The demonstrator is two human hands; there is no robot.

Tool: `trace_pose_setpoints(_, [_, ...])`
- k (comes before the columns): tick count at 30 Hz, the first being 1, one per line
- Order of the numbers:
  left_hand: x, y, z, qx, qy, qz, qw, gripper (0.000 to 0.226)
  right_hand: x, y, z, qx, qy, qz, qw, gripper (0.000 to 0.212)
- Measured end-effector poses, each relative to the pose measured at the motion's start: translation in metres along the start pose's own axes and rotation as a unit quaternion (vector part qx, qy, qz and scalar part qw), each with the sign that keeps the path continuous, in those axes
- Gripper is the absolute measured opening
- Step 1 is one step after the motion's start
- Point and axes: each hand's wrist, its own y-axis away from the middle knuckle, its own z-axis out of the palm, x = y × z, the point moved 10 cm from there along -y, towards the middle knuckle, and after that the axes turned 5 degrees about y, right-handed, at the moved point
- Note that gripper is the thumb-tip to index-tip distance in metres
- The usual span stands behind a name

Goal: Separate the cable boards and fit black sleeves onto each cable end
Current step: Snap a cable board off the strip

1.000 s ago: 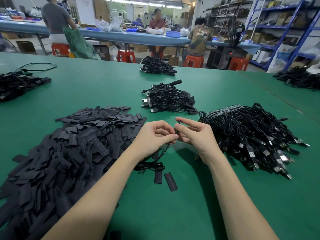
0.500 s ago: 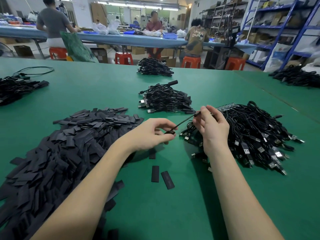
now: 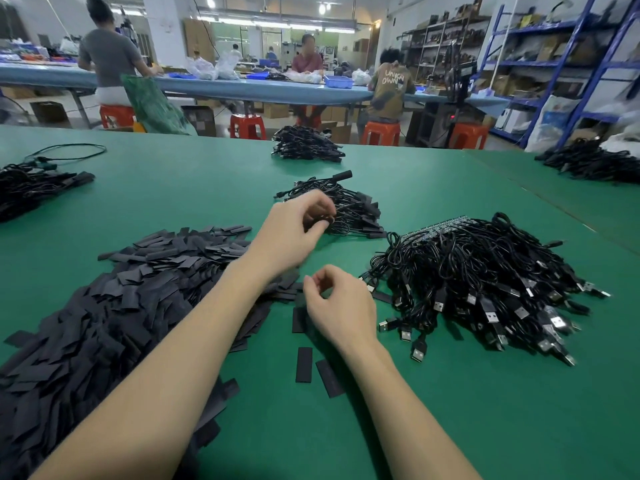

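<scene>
Green felt covers the surface (image 3: 450,427); a broad heap of black sleeves (image 3: 114,306) spreads across its near left part, and a few loose sleeves (image 3: 304,364) lie flat toward the near middle, between the two forearms; the left hand (image 3: 294,230) reaches toward the middle of the surface, over the near side of a small pile of sleeved cables (image 3: 349,209), its fingers curled and blurred, and whether it grips a cable there I cannot tell; the right hand (image 3: 341,303) hovers nearer the front edge, thumb and forefinger curled close together with nothing seen between them; just beside it, toward the right edge, sits a large tangle of cables (image 3: 485,271) with plug ends facing the front, joined along a strip of boards (image 3: 440,225) at its far side; more cable piles lie at the far and left edges.
</scene>
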Motion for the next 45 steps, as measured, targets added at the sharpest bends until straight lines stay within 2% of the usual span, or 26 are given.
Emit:
trace_pose_setpoints(3, [0.001,-0.044,0.009,-0.038,-0.103,0.029,0.994,0.021,0.004,-0.003,0.001,-0.004,-0.003,0.012,1.000,0.027])
trace_pose_setpoints(7, [-0.010,-0.099,0.019,-0.038,-0.262,0.063,0.962,0.018,0.004,-0.005,0.007,-0.019,0.008,0.010,1.000,0.026])
trace_pose_setpoints(12, [-0.042,-0.130,0.024,-0.041,-0.338,0.035,0.939,0.017,0.006,-0.007,0.009,-0.028,0.002,0.020,0.999,0.026])
trace_pose_setpoints(15, [-0.049,-0.128,0.031,-0.036,-0.350,0.032,0.935,0.019,0.006,-0.007,0.009,-0.029,-0.006,0.020,0.999,0.026])
trace_pose_setpoints(21, [-0.060,-0.105,0.035,-0.056,-0.276,-0.012,0.959,0.028,0.006,-0.006,0.007,-0.034,-0.007,0.026,0.999,0.026])
trace_pose_setpoints(23, [-0.058,-0.097,0.036,-0.066,-0.298,0.000,0.952,0.027,0.006,-0.005,0.007,-0.036,-0.014,0.029,0.999,0.026])
trace_pose_setpoints(26, [-0.036,-0.090,0.032,-0.026,-0.331,0.057,0.942,0.025,0.006,-0.005,0.007,-0.041,-0.021,0.033,0.998,0.026])
trace_pose_setpoints(28, [-0.013,-0.088,0.044,-0.037,-0.302,0.106,0.947,0.021,0.007,-0.005,0.007,-0.051,-0.038,0.034,0.997,0.025])
trace_pose_setpoints(30, [0.001,-0.087,0.074,-0.123,-0.227,0.102,0.961,0.018,0.010,-0.007,0.000,-0.049,-0.117,0.046,0.991,0.025])
trace_pose_setpoints(33, [0.004,-0.089,0.125,-0.226,-0.153,0.019,0.962,0.024,0.022,-0.014,-0.037,0.050,-0.257,0.068,0.963,0.023])
trace_pose_setpoints(36, [-0.003,-0.094,0.166,-0.264,-0.120,-0.071,0.954,0.033,0.040,-0.017,-0.069,0.135,-0.303,0.090,0.939,0.024])
trace_pose_setpoints(38, [-0.007,-0.093,0.187,-0.283,-0.095,-0.113,0.948,0.028,0.054,-0.017,-0.080,0.167,-0.314,0.117,0.927,0.026])
trace_pose_setpoints(41, [-0.017,-0.093,0.203,-0.278,-0.031,-0.172,0.945,0.014,0.072,-0.017,-0.096,0.216,-0.336,0.148,0.905,0.025])
trace_pose_setpoints(43, [-0.023,-0.098,0.199,-0.221,0.030,-0.197,0.955,0.009,0.080,-0.017,-0.103,0.239,-0.345,0.160,0.893,0.023])
trace_pose_setpoints(45, [-0.032,-0.101,0.189,-0.153,0.122,-0.236,0.952,0.024,0.086,-0.015,-0.106,0.260,-0.356,0.170,0.881,0.024])
